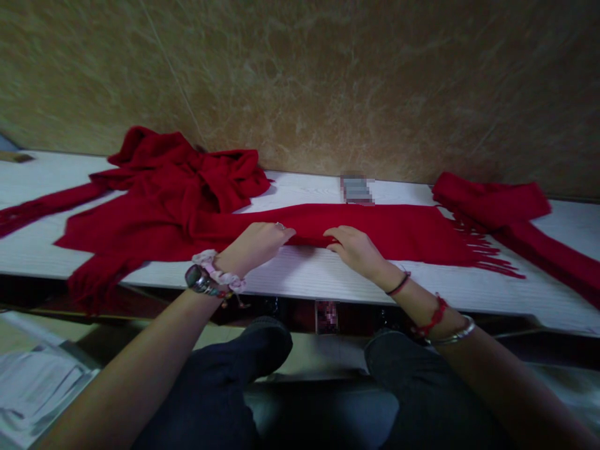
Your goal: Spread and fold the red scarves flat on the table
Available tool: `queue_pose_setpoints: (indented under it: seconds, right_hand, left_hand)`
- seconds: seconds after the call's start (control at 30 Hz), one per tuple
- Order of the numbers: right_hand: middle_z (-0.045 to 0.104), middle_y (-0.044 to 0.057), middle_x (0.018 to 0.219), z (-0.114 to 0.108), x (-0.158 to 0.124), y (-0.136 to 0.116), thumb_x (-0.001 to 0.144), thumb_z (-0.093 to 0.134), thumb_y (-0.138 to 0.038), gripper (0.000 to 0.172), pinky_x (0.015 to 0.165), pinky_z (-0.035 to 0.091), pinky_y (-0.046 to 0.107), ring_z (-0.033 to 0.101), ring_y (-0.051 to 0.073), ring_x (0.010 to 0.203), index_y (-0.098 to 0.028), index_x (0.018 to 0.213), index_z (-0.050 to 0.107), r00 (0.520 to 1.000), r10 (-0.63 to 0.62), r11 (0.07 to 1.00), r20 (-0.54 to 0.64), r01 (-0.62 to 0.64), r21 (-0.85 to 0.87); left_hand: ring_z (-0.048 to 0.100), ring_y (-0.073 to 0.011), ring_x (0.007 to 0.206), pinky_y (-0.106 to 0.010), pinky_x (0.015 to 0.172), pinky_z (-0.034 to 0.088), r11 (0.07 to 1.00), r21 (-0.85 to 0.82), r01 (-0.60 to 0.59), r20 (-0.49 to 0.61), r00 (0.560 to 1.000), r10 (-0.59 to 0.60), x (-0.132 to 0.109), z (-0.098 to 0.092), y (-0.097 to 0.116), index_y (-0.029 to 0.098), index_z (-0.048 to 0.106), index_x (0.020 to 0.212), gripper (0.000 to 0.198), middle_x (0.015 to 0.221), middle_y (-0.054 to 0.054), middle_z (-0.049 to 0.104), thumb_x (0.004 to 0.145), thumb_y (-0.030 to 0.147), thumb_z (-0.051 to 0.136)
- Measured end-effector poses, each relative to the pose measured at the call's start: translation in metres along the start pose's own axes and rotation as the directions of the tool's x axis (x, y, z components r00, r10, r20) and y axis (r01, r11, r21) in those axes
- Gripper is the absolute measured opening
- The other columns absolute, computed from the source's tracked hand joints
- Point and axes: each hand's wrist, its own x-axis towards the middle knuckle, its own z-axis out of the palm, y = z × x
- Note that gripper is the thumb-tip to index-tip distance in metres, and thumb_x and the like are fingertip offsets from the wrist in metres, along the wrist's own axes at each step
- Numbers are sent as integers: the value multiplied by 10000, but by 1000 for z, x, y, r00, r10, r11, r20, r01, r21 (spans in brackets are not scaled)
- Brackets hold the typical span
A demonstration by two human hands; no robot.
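Note:
A red fringed scarf (398,231) is stretched lengthwise along the white table, its flat part reaching right to a loose fringe. My left hand (257,245) is closed on the scarf's near edge, its fingertips partly hidden from above. A short way to the right, my right hand (354,245) has its fingers bent and thumb drawn in at the same edge. Between the two hands the cloth lies fairly smooth. Toward the left the scarf runs into a crumpled heap of red cloth (187,175).
Another red scarf (492,200) lies folded at the right. A small blurred grey item (357,189) rests behind the stretched scarf. The white table (300,275) is narrow, against a brown marbled wall (300,87). A wooden piece (16,157) sits at far left; papers (37,387) are lower left.

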Motion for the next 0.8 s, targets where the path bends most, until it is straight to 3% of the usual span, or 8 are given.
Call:
queue_pose_setpoints:
  seconds: [0.23, 0.5, 0.8]
  right_hand:
    - [631, 66, 815, -7, 1, -3, 877, 475, -132, 158, 759, 431, 303, 560, 170, 790, -148, 940, 619, 996, -85, 991, 10, 86, -99]
    - [610, 92, 818, -8, -1, -3, 883, 442, -122, 189, 720, 398, 316, 522, 190, 784, -139, 852, 627, 994, -105, 977, 17, 106, -183]
    - [627, 80, 861, -2, -7, 2, 879, 497, -155, 141, 728, 386, 303, 517, 186, 812, -135, 884, 636, 986, -152, 964, 74, 164, -208]
  left_hand:
    - [621, -195, 923, -272, 696, 492, 998, 4, -56, -97, 994, 56, 3, -1, 7, 162, 563, 1130, 283, 1076, -101, 626, 881, 124, 434]
    - [635, -188, 804, -283, 668, 486, 995, -51, -85, -91, 993, 80, 4, -1, 5, 128, 629, 933, 210, 875, -86, 669, 853, 72, 442]
    - [624, -180, 868, -276, 683, 494, 989, -65, -134, -36, 991, 131, 4, 7, 5, 167, 592, 1095, 271, 997, -84, 651, 895, 136, 412]
